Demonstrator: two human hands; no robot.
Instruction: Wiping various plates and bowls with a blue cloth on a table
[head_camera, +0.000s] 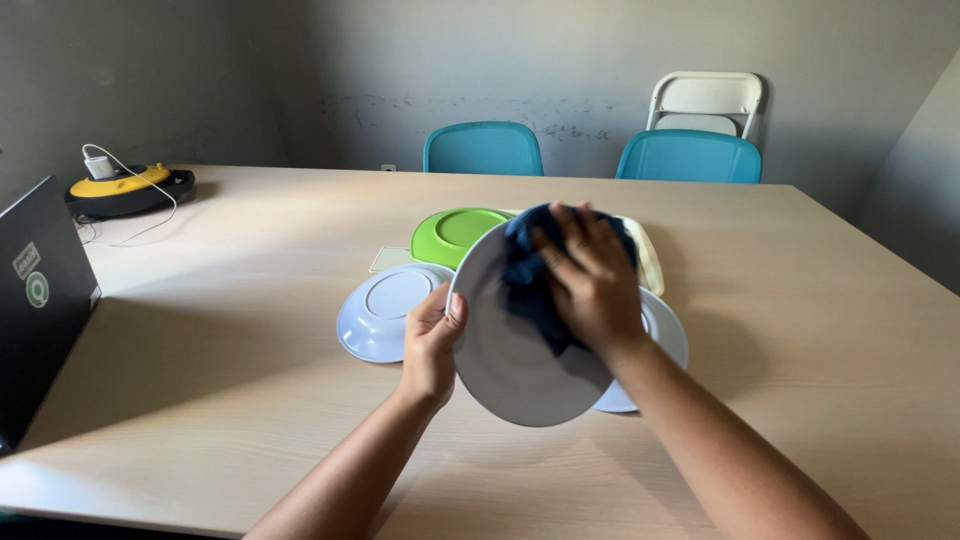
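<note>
My left hand (431, 343) grips the left rim of a grey plate (500, 360), held tilted above the wooden table (230, 300). My right hand (590, 282) presses a dark blue cloth (527, 285) against the plate's upper face. Beneath and behind lie other plates upside down: a pale blue one (380, 312) to the left, a green one (456, 233) further back, a cream one (650, 258) behind my right hand, and a white one (668, 335) under my right wrist.
A black laptop (35, 300) stands at the left edge. A yellow and black round device (125, 188) with a white cable sits at the far left corner. Two teal chairs (484, 148) and a white folding chair (706, 100) stand behind the table.
</note>
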